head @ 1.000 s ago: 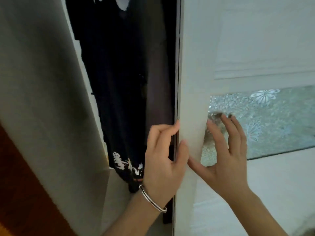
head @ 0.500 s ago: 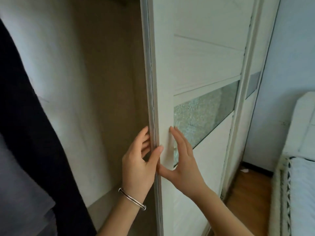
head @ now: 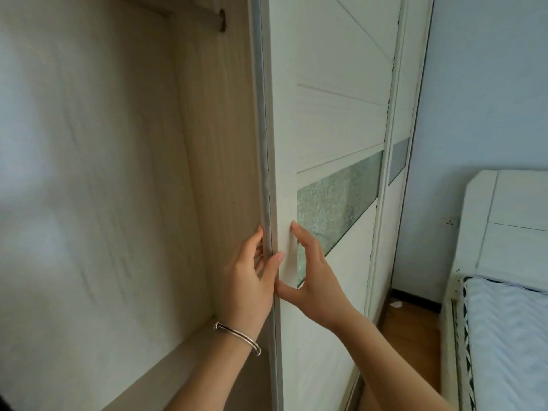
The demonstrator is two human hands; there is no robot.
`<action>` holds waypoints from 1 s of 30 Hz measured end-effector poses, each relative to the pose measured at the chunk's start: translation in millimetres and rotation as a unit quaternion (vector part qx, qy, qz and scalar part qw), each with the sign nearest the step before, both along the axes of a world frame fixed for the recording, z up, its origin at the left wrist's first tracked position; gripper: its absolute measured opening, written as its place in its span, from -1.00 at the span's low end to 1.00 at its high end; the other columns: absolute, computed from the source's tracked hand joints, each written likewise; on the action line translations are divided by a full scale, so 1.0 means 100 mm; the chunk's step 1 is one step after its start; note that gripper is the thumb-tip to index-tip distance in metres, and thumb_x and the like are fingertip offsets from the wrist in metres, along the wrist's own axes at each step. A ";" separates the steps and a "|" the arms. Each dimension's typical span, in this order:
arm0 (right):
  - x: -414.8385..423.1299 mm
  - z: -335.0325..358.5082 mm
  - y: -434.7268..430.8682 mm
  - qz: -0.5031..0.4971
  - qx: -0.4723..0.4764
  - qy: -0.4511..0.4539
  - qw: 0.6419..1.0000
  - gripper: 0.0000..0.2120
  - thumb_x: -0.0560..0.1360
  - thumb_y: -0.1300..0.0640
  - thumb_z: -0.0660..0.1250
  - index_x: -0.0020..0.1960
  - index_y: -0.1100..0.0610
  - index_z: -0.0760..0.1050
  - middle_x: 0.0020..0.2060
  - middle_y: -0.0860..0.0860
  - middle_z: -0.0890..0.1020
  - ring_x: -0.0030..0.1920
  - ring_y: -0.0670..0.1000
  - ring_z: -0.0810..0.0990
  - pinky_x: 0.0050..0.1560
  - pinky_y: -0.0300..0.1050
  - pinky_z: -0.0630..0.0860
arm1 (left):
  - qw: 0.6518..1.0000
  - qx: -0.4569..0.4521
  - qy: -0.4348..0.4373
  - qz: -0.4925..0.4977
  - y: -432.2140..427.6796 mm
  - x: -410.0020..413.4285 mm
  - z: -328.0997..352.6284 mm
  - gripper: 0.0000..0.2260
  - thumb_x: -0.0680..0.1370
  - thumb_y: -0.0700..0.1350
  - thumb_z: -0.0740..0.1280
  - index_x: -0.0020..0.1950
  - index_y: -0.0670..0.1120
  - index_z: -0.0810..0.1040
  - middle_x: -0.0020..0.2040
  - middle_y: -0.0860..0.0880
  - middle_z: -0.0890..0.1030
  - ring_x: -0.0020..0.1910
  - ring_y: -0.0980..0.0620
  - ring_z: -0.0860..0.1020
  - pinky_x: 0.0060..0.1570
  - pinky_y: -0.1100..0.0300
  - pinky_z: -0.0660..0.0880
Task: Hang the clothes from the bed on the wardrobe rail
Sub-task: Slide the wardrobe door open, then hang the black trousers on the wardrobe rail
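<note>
**Wardrobe Door Held at Its Edge, Rail in View Above**

The sliding door (head: 335, 114) is held at its left edge by both hands. The left hand (head: 252, 280) is wrapped round that edge: its fingers are curled behind the door, partly hidden, and its thumb is laid on the front face. A bracelet (head: 237, 336) is worn on that wrist. The right hand (head: 314, 280) is pressed flat on the front face just right of the edge. Its fingers are straight and close together and its thumb is spread wide below them, so nothing is clasped by it. Its fingertips lie beside the frosted glass strip (head: 335, 197).

The rail (head: 207, 20) is seen at the top of the open compartment, with its right end set into the side panel. The short length shown is bare. No clothes can be made out. Only a strip of the bed (head: 504, 336) is shown at the far right, so what lies on it cannot be told.

The step in hand is judged to be sliding the door rightward to open the compartment. The push is best applied level and along the track, so that the door is not twisted off its runners. The curled fingers should be drawn clear before the edge meets the neighbouring panel, lest they be pinched. The door should be slid far enough that the rail can be reached unobstructed.
</note>
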State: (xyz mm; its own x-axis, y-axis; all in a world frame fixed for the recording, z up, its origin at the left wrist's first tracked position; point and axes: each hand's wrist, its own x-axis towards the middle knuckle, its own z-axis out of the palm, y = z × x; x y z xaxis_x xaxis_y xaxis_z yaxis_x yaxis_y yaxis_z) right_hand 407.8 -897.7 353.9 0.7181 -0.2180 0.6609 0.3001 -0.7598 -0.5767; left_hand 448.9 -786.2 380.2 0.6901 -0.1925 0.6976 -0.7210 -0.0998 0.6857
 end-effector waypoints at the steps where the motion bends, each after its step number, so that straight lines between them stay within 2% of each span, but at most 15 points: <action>1: 0.01 -0.02 0.00 0.001 -0.001 -0.008 1.000 -0.18 0.36 0.11 0.46 0.36 -0.17 -0.04 0.33 -0.39 0.08 0.48 -0.15 0.11 0.44 -0.32 0.11 | 1.000 -0.002 0.004 -0.001 0.00 0.02 -0.01 -0.59 0.43 -0.26 0.41 0.27 -0.20 0.49 0.07 0.01 0.56 -0.06 0.17 0.55 -0.16 0.71 0.38; 3: 0.02 -0.04 0.00 0.005 0.000 -0.017 1.000 -0.19 0.36 0.13 0.46 0.35 -0.22 -0.02 0.32 -0.44 0.04 0.49 -0.14 0.10 0.46 -0.23 0.12 | 1.000 -0.006 0.017 -0.011 0.00 0.04 -0.02 -0.58 0.43 -0.26 0.41 0.28 -0.17 0.48 0.10 -0.02 0.58 -0.09 0.30 0.56 -0.11 0.65 0.43; 5: 0.01 -0.03 -0.03 0.009 0.006 -0.016 1.000 -0.20 0.35 0.14 0.47 0.31 -0.28 0.01 0.33 -0.42 0.07 0.49 -0.16 0.10 0.46 -0.22 0.12 | 0.999 -0.008 0.026 -0.018 -0.01 0.01 0.01 -0.59 0.44 -0.26 0.40 0.28 -0.15 0.47 0.07 0.00 0.56 -0.16 0.42 0.56 -0.10 0.63 0.44; 9: -0.03 0.01 0.00 -0.003 0.020 0.007 1.000 -0.19 0.35 0.12 0.47 0.28 -0.34 -0.02 0.37 -0.24 0.17 0.43 -0.22 0.14 0.42 -0.24 0.15 | 0.998 0.027 0.047 -0.018 0.03 -0.02 0.06 -0.63 0.46 -0.24 0.39 0.25 -0.16 0.47 -0.01 0.01 0.55 -0.13 0.24 0.57 -0.19 0.66 0.42; 11: -0.06 0.01 0.07 -0.041 0.013 0.009 0.999 -0.18 0.36 0.11 0.47 0.33 -0.28 -0.01 0.40 -0.16 0.19 0.43 -0.17 0.14 0.44 -0.17 0.16 | 0.996 0.085 0.035 0.003 0.16 -0.02 0.10 -0.74 0.47 -0.18 0.37 0.15 -0.15 0.55 -0.02 -0.02 0.62 -0.08 0.13 0.61 -0.21 0.59 0.46; 13: -0.09 0.07 0.20 -0.092 -0.012 -0.039 0.995 -0.26 0.37 0.10 0.45 0.40 -0.12 0.12 0.41 0.02 0.24 0.44 0.00 0.15 0.43 -0.04 0.17 | 0.992 0.123 0.006 0.023 0.38 -0.03 0.16 -0.88 0.48 -0.17 0.35 -0.01 -0.13 0.63 -0.11 -0.01 0.68 -0.16 0.19 0.61 -0.18 0.49 0.50; 14: -0.10 0.13 0.29 -0.104 -0.029 -0.085 0.991 -0.34 0.38 0.08 0.41 0.39 -0.03 0.20 0.38 0.05 0.29 0.42 0.04 0.18 0.40 -0.05 0.18 | 0.992 0.124 0.001 0.028 0.52 -0.05 0.21 -0.91 0.48 -0.18 0.36 -0.08 -0.13 0.65 -0.18 0.01 0.68 -0.19 0.21 0.60 -0.19 0.47 0.51; 17: -0.12 0.43 0.71 -0.059 -0.078 -0.187 0.977 -0.64 0.42 0.04 0.25 0.19 0.11 0.43 0.15 -0.02 0.48 0.27 0.01 0.35 0.31 -0.20 0.24 | 0.992 0.108 -0.028 0.061 1.01 -0.18 0.45 -0.92 0.43 -0.11 0.36 -0.19 -0.06 0.65 -0.33 0.19 0.61 -0.14 0.17 0.60 -0.21 0.44 0.48; 19: -0.10 0.62 0.99 -0.011 -0.131 -0.219 0.967 -0.77 0.42 0.08 0.22 -0.01 0.13 0.56 -0.03 0.00 0.61 0.20 0.01 0.42 0.24 -0.19 0.29 | 0.986 0.110 -0.063 0.107 1.39 -0.29 0.66 -0.92 0.42 -0.04 0.38 -0.28 0.06 0.61 -0.40 0.26 0.57 -0.16 0.18 0.59 -0.31 0.48 0.44; 21: -0.05 0.78 1.25 0.027 -0.179 -0.246 0.952 -0.79 0.42 0.11 0.21 -0.12 0.13 0.61 -0.14 -0.01 0.66 0.13 0.00 0.47 0.19 -0.16 0.31 | 0.977 0.110 -0.093 0.158 1.77 -0.44 0.92 -0.86 0.45 0.00 0.38 -0.32 0.08 0.55 -0.40 0.18 0.59 -0.26 0.16 0.59 -0.40 0.50 0.35; 23: 0.01 0.98 1.51 0.069 -0.188 -0.261 0.944 -0.82 0.41 0.11 0.20 -0.14 0.08 0.58 -0.20 -0.05 0.66 0.08 -0.02 0.50 0.13 -0.15 0.35 | 0.959 0.111 -0.145 0.218 2.13 -0.60 1.20 -0.79 0.45 0.09 0.32 -0.29 0.01 0.56 -0.34 0.09 0.63 -0.36 0.15 0.55 -0.39 0.45 0.37; 25: 0.06 1.21 1.77 0.111 -0.162 -0.265 0.944 -0.81 0.41 0.09 0.19 -0.14 0.07 0.57 -0.22 -0.09 0.65 0.03 -0.08 0.50 0.08 -0.17 0.39 | 0.933 0.117 -0.200 0.276 2.45 -0.74 1.48 -0.72 0.44 0.15 0.23 -0.25 -0.02 0.57 -0.31 0.09 0.63 -0.25 0.16 0.56 -0.20 0.38 0.44; 27: 0.11 1.47 2.02 0.160 -0.106 -0.266 0.945 -0.75 0.42 0.06 0.18 -0.12 0.10 0.61 -0.21 -0.21 0.59 -0.02 -0.15 0.50 0.02 -0.25 0.45 | 0.913 0.102 -0.229 0.321 2.72 -0.78 1.74 -0.79 0.45 0.08 0.23 -0.19 -0.01 0.57 -0.25 0.12 0.61 -0.16 0.19 0.55 -0.06 0.41 0.43; 29: 0.14 1.75 2.24 0.204 -0.037 -0.261 0.943 -0.79 0.44 0.07 0.23 -0.08 0.10 0.62 -0.21 -0.34 0.51 -0.07 -0.22 0.52 -0.07 -0.45 0.43 | 0.915 0.065 -0.204 0.343 2.94 -0.73 1.99 -0.92 0.48 -0.02 0.29 -0.10 0.03 0.56 -0.17 0.12 0.59 -0.13 0.23 0.53 -0.04 0.48 0.42; 30: 0.17 1.88 2.34 0.218 -0.007 -0.256 0.942 -0.85 0.47 0.11 0.27 -0.08 0.08 0.61 -0.23 -0.37 0.49 -0.13 -0.28 0.52 -0.13 -0.51 0.40 | 0.921 0.048 -0.172 0.346 3.00 -0.69 2.11 -0.93 0.50 -0.06 0.30 -0.04 0.05 0.54 -0.11 0.12 0.57 -0.09 0.25 0.52 -0.02 0.49 0.42</action>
State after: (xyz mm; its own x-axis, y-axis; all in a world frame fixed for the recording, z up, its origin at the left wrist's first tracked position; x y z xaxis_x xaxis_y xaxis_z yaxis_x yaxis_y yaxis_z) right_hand 425.1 -663.7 542.1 0.3234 0.0339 0.9457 0.8212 -0.5067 -0.2626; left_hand 379.9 -486.3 591.2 0.4119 0.1385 0.9006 -0.6354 -0.6648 0.3928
